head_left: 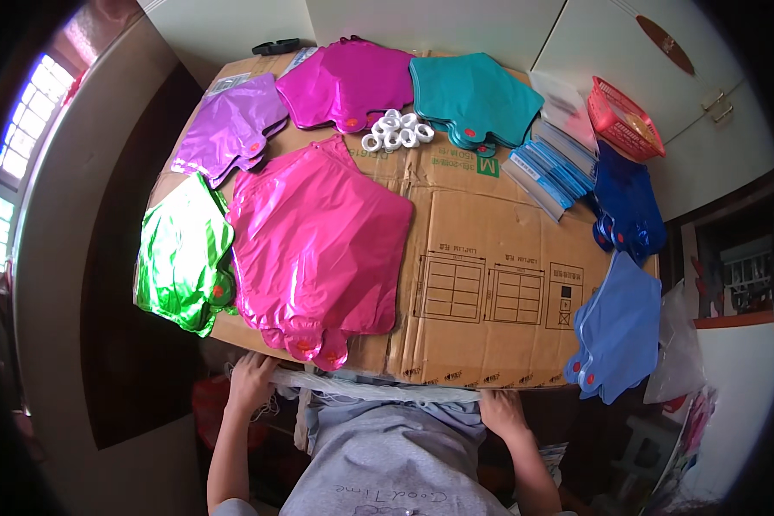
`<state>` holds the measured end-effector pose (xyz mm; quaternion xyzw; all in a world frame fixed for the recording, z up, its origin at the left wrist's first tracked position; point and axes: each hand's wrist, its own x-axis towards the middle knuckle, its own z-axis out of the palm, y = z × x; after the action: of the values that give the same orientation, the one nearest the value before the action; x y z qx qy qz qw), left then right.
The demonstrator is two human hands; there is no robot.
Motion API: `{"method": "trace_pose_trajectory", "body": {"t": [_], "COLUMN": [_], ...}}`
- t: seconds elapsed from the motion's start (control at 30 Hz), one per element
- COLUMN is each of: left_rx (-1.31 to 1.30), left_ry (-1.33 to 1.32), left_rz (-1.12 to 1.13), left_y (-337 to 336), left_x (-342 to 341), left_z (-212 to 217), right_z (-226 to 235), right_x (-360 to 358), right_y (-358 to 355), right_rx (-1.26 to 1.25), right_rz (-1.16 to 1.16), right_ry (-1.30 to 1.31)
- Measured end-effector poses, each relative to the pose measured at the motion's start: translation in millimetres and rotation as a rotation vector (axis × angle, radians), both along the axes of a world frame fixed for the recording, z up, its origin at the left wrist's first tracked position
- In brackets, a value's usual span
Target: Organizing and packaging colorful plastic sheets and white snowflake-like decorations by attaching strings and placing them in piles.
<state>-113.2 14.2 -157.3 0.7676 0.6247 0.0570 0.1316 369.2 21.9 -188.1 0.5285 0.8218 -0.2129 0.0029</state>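
Both hands, left hand [251,378] and right hand [500,409], pinch a clear plastic strip [370,389] stretched along the cardboard sheet's [482,249] lower edge, seemingly mid-preparation; next, likely reaching up-frame for the pink foil balloon [318,249] calls for releasing one grip.

A flattened brown cardboard sheet [482,232] serves as the bench top. Lying on it: a green foil balloon stack [181,262] at left, a pink stack [318,249] beside it, purple [228,125], magenta [348,82] and teal [473,99] stacks along the upper edge, white tape rolls [397,131], clear packets [546,168], dark blue [629,206] and light blue [617,327] stacks at right.
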Motion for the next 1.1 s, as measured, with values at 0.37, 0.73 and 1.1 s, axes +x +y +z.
{"method": "trace_pose_trajectory", "body": {"t": [0.37,0.73,1.1], "left_rx": [-0.019,-0.158,-0.387], "left_ry": [-0.212,-0.376,-2.257], "left_rz": [-0.120,-0.317,-0.974], "left_y": [20.0,27.8,90.6], "left_x": [86.8,174.3,150.9], "left_z": [18.6,-3.4,233.4], "right_z": [32.5,26.2,65.0], "right_x": [-50.3,-107.9,-143.5], "right_y": [5.9,13.7,15.5], "right_rx": [0.232,0.172,0.023], "right_rz": [0.076,0.009,0.079], "right_ry": [0.283,0.536,0.972]}}
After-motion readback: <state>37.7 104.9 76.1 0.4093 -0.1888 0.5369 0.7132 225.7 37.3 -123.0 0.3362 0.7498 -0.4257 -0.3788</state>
